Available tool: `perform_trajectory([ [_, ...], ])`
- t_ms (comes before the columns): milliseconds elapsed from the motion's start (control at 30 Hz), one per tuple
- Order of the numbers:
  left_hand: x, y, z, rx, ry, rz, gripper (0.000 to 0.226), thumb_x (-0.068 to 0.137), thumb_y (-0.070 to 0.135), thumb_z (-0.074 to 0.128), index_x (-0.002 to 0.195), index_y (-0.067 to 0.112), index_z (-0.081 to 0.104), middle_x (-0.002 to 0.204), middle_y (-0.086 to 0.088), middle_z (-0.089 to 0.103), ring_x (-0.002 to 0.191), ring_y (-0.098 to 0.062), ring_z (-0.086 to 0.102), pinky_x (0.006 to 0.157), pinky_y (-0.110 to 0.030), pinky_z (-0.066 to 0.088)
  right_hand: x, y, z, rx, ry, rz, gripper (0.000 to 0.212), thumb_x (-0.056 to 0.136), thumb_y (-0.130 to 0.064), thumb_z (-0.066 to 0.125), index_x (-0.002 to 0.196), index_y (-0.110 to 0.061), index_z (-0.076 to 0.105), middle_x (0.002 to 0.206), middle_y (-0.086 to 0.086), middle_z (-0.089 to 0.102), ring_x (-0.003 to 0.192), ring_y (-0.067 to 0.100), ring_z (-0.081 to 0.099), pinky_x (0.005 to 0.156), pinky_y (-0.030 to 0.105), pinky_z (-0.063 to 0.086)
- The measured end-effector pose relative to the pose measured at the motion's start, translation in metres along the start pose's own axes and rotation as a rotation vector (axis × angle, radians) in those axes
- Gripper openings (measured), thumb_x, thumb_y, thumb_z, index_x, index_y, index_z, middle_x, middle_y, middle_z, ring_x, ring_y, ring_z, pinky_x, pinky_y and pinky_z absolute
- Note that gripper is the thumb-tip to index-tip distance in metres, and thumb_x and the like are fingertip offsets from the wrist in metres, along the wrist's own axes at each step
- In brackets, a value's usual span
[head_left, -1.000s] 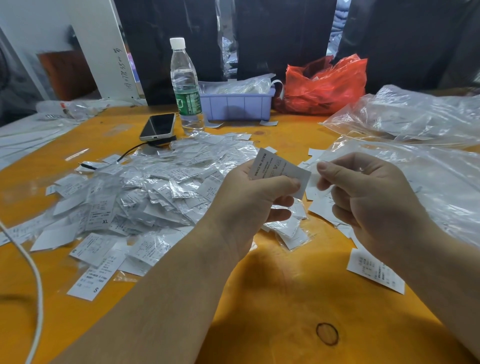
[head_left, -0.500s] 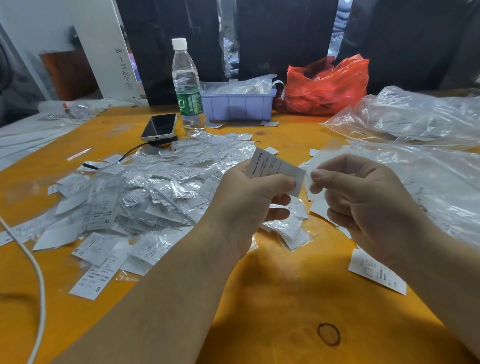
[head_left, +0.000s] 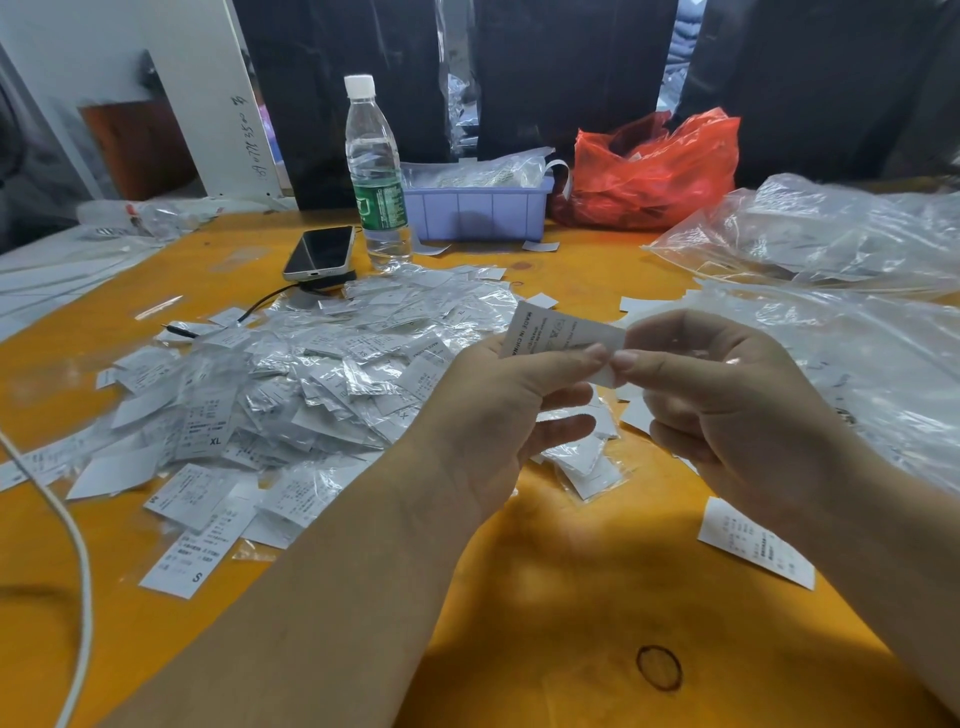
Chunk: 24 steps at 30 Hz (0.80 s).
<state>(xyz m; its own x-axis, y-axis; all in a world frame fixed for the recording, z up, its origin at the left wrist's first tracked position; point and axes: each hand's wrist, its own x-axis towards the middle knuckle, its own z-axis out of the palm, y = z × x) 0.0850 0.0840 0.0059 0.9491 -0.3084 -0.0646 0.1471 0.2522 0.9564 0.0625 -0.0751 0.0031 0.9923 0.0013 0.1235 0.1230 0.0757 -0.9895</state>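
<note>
Head view: left hand (head_left: 493, 415) and right hand (head_left: 727, 410) pinch one label (head_left: 556, 332), bagged-label heap (head_left: 291, 395) just left, clear bags (head_left: 872, 358) right.

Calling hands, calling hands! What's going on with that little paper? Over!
Left hand and right hand both pinching the white label, held above the table. Pile of bagged labels lies left of it. Nothing blocking.

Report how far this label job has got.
Done, it seems: a big pile of bagged labels lies left on the table. In hand: one label, pinched by the left hand and right hand. Left: a few loose labels near the right hand.
</note>
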Motion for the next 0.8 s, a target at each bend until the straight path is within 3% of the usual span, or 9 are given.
perform_trajectory([
  [133,-0.0026,-0.0021,0.0020,-0.149,-0.077,-0.135,0.021,0.068,0.017,0.077,0.087,0.015,0.070,0.080,0.000,0.065,0.067,-0.011,0.059,0.052,-0.021,0.051,-0.0005,0.0006,-0.0005,-0.001,0.012,-0.021,0.024,0.066,-0.018,0.074,0.088,-0.014,0.065,0.050,-0.001,0.029,0.040,0.009,0.022,0.037,0.021,0.025],
  [267,-0.0021,-0.0036,0.0038,-0.117,-0.086,-0.154,0.022,0.074,0.026,0.075,0.092,0.017,0.068,0.078,0.002,0.064,0.065,-0.010,0.057,0.051,-0.020,0.049,-0.0012,-0.0007,-0.0005,-0.019,0.053,-0.040,0.027,0.068,-0.017,0.075,0.092,-0.010,0.065,0.048,-0.003,0.034,0.038,0.008,0.026,0.036,0.019,0.028],
  [367,0.0014,0.0004,0.0000,0.036,0.000,-0.078,0.018,0.082,0.034,0.069,0.092,0.019,0.069,0.076,0.003,0.062,0.065,-0.011,0.056,0.051,-0.022,0.048,0.0005,-0.0035,-0.0026,0.000,0.097,-0.039,0.016,0.078,-0.006,0.072,0.091,-0.010,0.064,0.044,-0.005,0.042,0.036,0.007,0.025,0.035,0.018,0.028],
  [500,0.0035,0.0030,-0.0058,0.258,0.146,0.137,0.015,0.092,0.020,0.056,0.094,0.013,0.069,0.069,0.005,0.063,0.061,-0.008,0.054,0.051,-0.022,0.045,0.0029,-0.0052,-0.0057,0.041,0.151,-0.040,0.014,0.082,0.000,0.068,0.087,-0.011,0.062,0.044,-0.006,0.044,0.035,0.006,0.022,0.034,0.017,0.025],
  [667,-0.0009,-0.0010,-0.0001,0.337,0.113,0.191,0.012,0.092,0.017,0.062,0.080,0.015,0.067,0.064,0.006,0.063,0.056,-0.009,0.053,0.047,-0.020,0.042,0.0030,-0.0025,-0.0046,0.053,0.152,-0.054,0.013,0.080,-0.001,0.071,0.084,-0.013,0.067,0.056,0.006,0.048,0.035,0.007,0.025,0.035,0.018,0.027],
  [800,-0.0016,-0.0043,0.0028,0.324,0.077,0.153,0.011,0.092,0.019,0.065,0.083,0.016,0.068,0.063,0.007,0.064,0.054,-0.007,0.053,0.046,-0.021,0.043,0.0036,0.0009,-0.0044,0.051,0.133,-0.069,0.016,0.079,-0.003,0.071,0.091,-0.011,0.065,0.045,-0.004,0.045,0.034,0.005,0.026,0.035,0.017,0.027],
])
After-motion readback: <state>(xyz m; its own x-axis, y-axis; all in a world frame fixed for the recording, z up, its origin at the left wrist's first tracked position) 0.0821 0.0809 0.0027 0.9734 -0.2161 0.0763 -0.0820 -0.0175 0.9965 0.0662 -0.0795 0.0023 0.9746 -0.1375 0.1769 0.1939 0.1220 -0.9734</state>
